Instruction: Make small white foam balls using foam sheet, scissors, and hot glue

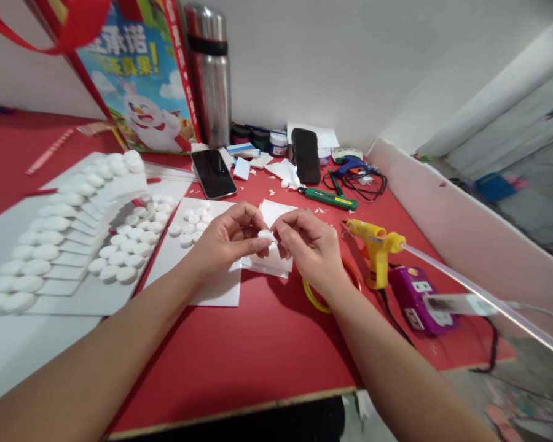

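My left hand (228, 236) pinches a small white oval piece (268, 236) between thumb and fingers. My right hand (311, 242) is closed, its thumb and fingertips at the piece's right edge. Both hands hover over a small stack of white cards (270, 265) on the red table. Left of them lies a white sheet (216, 293) with several round white pieces (193, 218) on it. Farther left, more white ovals (120, 248) lie in rows, beside stepped white card strips (69, 264) topped with larger white ovals (37, 267).
A yellow glue gun (373, 245) with a long clear stick stands on the right, near a purple power strip (417, 294) and a yellow-red ring (316, 298). Behind are two phones (213, 174), a green cutter (330, 199), paint jars (278, 144), a steel flask (212, 80) and a gift bag (152, 92).
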Motion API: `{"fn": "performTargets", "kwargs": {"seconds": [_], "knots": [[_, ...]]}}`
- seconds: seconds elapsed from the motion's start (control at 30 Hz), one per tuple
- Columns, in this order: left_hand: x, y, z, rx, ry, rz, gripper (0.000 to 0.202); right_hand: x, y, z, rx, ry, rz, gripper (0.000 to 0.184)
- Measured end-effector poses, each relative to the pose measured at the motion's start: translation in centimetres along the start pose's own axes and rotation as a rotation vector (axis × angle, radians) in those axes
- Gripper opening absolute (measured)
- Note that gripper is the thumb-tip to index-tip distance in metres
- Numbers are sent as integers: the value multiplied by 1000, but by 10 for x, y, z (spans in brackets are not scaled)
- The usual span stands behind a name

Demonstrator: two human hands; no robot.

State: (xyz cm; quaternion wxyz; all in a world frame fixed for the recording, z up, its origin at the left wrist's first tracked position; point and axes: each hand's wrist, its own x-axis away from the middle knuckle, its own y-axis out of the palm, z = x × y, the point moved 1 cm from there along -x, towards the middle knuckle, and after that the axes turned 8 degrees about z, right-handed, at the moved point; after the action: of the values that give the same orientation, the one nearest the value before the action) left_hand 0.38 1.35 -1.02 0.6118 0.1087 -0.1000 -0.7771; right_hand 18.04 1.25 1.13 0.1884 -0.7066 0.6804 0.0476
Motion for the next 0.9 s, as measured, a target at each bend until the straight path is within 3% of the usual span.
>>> {"fn": "performTargets", "kwargs": {"seconds": [0.2,0.9], "knots": [[-1,2,1,-7,13,-5,27,1,0,1,72,-95,-8,16],[-2,4,3,-47,52,-5,26,-1,-3,2,155,-204,-25,16]]}}
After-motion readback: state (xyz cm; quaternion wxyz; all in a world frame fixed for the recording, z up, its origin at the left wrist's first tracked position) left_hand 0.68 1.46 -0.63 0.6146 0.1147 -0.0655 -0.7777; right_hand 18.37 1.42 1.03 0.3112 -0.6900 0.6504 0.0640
